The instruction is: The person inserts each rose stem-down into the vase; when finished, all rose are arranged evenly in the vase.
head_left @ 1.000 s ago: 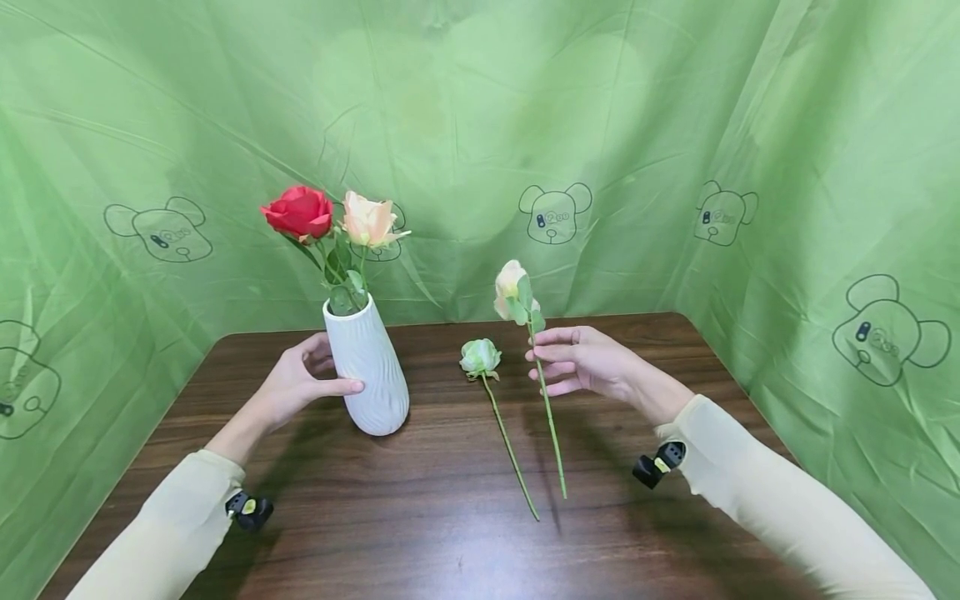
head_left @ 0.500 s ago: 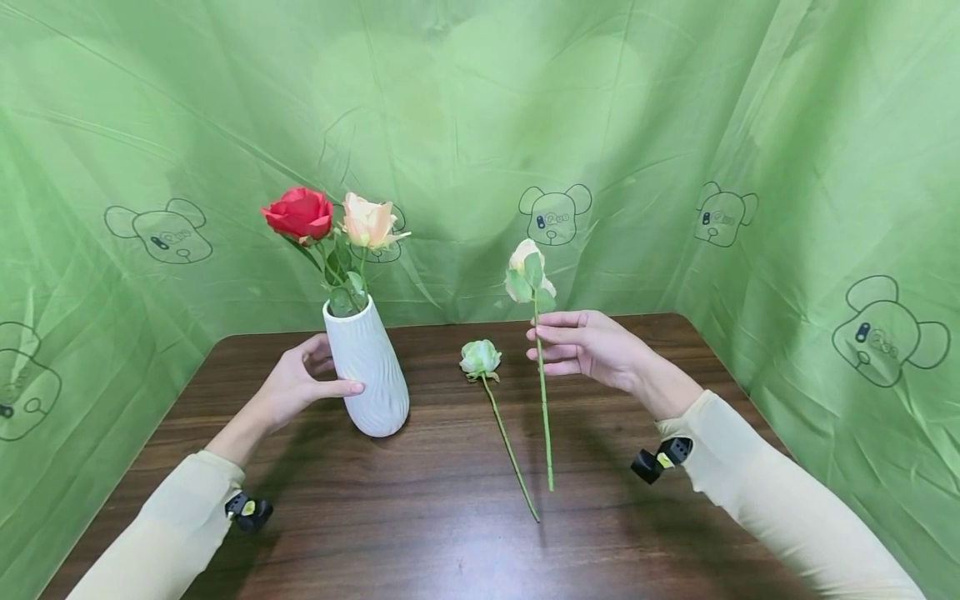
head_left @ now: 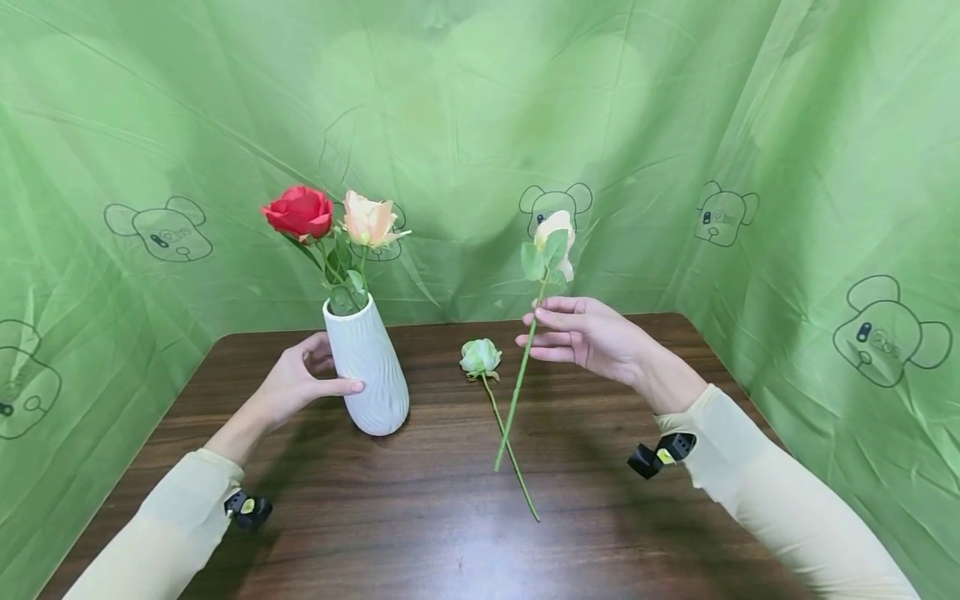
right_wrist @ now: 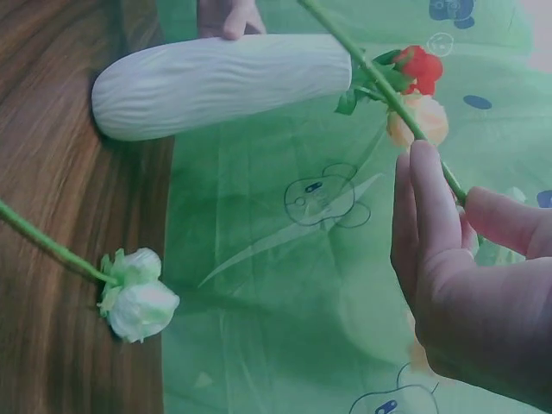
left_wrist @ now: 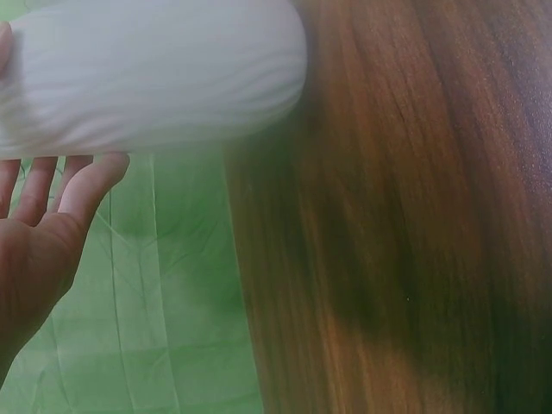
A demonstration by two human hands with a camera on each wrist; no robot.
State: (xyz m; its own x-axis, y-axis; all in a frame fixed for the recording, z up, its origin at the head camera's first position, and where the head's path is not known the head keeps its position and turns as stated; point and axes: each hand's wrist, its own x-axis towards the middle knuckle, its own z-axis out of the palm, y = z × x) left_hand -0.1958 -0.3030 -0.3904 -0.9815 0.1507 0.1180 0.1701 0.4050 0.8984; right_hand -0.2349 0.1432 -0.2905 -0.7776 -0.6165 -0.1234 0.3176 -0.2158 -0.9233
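Observation:
In the head view, a white ribbed vase (head_left: 369, 367) stands on the table, holding a red rose (head_left: 298, 212) and a peach rose (head_left: 369, 220). My left hand (head_left: 292, 385) grips the vase from its left side, thumb across the front; the left wrist view shows fingers (left_wrist: 82, 185) against the vase wall. To the right, my right hand (head_left: 596, 337) pinches the green stem of a pale cream rose (head_left: 555, 237) between thumb and fingers. That rose is raised off the table, bloom up, its stem slanting down to the left. A white-green flower (head_left: 480, 357) lies on the table between vase and right hand.
The dark wooden table (head_left: 420, 533) reaches back to a green fabric curtain (head_left: 465, 150) that surrounds it on the back and sides. The lying flower's stem runs toward the front, crossed in view by the held stem.
My right hand has risen slightly with the cream rose. Its bloom has moved up and right while the stem's lower end has swung left. The left hand and vase have stayed still.

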